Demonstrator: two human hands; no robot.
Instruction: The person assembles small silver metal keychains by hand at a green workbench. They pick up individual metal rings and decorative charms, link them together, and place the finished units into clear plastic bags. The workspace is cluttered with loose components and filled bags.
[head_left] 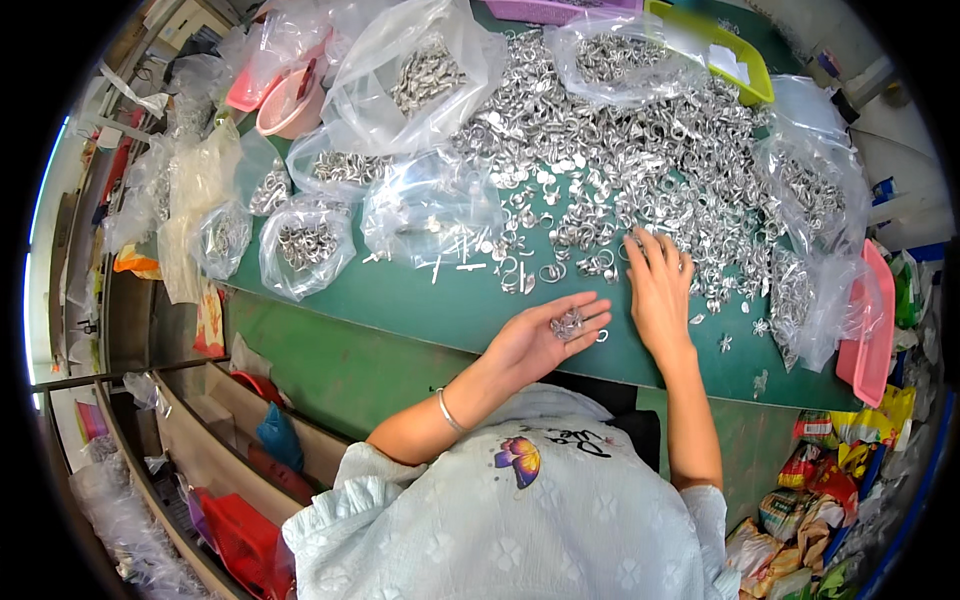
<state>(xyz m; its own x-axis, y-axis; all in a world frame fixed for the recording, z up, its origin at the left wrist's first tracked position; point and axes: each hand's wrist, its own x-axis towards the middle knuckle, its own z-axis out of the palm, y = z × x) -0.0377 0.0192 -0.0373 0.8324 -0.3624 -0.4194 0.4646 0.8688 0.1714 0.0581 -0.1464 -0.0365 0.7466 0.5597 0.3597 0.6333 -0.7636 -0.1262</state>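
My left hand [540,345] is turned palm up near the table's front edge, with fingers loosely extended. A small cluster of silver metal pieces [567,323] rests on its palm and fingers. My right hand [658,295] is palm down, its slightly spread, bent fingers touching the near side of a large heap of silver metal pieces [690,150]. Rings and flat shapes show among them. Whatever lies beneath those fingertips is hidden. A single ring [601,337] lies on the table between my hands. Several thin white strips [436,270] are scattered beyond my left hand.
Clear plastic bags of metal pieces stand to the left, including a large one [410,80] and a small one [308,245]. Another bag [810,200] is at the right, beside a pink tray [868,330]. A yellow-green basket [745,60] borders the back of the green table [400,318].
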